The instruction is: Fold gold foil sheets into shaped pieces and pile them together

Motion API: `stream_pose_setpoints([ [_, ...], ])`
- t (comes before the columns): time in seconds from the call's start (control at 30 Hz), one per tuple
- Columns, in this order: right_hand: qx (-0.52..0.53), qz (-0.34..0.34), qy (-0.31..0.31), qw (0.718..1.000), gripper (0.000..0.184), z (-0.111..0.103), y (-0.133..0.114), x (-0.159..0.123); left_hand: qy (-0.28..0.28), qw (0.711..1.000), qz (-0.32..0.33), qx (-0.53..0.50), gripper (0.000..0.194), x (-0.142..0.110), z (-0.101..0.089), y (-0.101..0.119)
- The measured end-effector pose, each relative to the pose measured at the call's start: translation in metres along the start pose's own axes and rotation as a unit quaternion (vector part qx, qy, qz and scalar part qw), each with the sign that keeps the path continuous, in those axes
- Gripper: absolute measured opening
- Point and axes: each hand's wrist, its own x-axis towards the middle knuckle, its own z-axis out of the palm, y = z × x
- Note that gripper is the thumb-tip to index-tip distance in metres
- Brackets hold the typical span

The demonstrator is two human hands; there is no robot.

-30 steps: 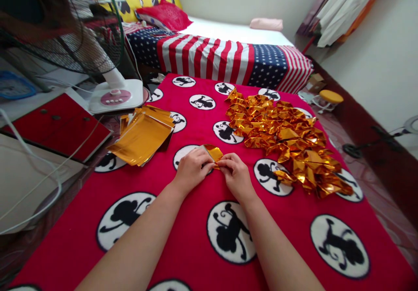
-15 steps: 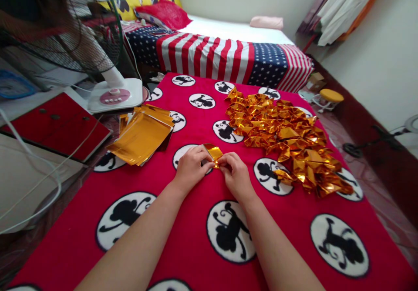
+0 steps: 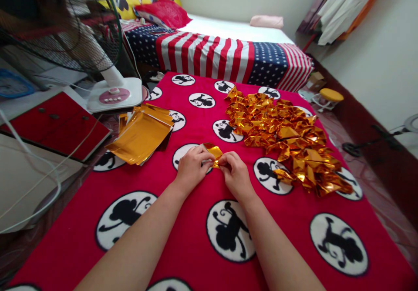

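Between my hands is a partly folded sheet of gold foil paper (image 3: 214, 152), just above the red cloth. My left hand (image 3: 195, 165) pinches its left side with thumb and fingers. On the opposite side, my right hand (image 3: 235, 173) grips the near right edge in a closed pinch. The fingers cover part of the folds. A stack of flat gold foil sheets (image 3: 142, 134) lies to the left, with corners fanned out. Many folded gold foil pieces (image 3: 277, 130) are heaped in rows to the right.
A red cloth (image 3: 183, 243) with monkey prints covers the table. An electric fan (image 3: 114, 93) stands at the left, near a red panel (image 3: 58, 121) and loose white cables. Behind is a bed with a striped, starred cover (image 3: 209, 58). A yellow-topped stool (image 3: 331, 94) stands right.
The foil's top fold has shifted slightly between my fingers. Both hands stay in nearly the same place, still pinching it.
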Motion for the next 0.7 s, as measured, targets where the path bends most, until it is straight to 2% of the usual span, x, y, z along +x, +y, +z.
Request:
stream_pose_setpoints([
  [0.47, 0.005, 0.002, -0.002, 1.0, 0.022, 0.0011, 0.005, -0.0011, -0.005, 0.997, -0.057, 0.048, 0.015, -0.0013, 0.0038, 0.0072],
  [0.7, 0.004, 0.002, 0.006, 1.0, 0.024, 0.0009, 0.0039, -0.0014, 0.007, 0.997, -0.051, 0.056, 0.014, -0.0009, 0.0049, 0.0067],
])
